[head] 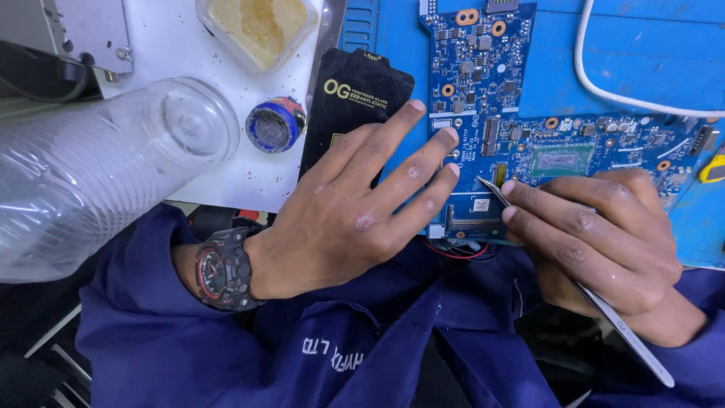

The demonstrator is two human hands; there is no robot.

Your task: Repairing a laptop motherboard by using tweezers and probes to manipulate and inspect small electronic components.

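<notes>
Head view: looking down on a blue circuit board (521,113) lying on a blue mat (642,53) on the counter. Left hand (355,204) lying flat, fingers spread and grip apart, fingertips pressing on the board's left edge, palm covering part of a black packet (355,98). Right hand (604,234) pinching metal tweezers (619,325), grip clamped together on them, tips touching the board near a white label just below the silver chip (559,160); tail of the tweezers sticking out past the wrist toward the lower right. Wearing a black and red watch (223,268) on the left wrist and dark blue sleeves (151,340). Lying on its side at far left, a clear plastic bottle (91,174). Sitting on the white part of the counter (174,45): a small blue tin (276,125) just beside the packet, and a clear tub (257,26) of yellowish paste above it. Curving across the mat at upper right, a white cable (604,83). Showing at the right edge, something yellow (714,170).
</notes>
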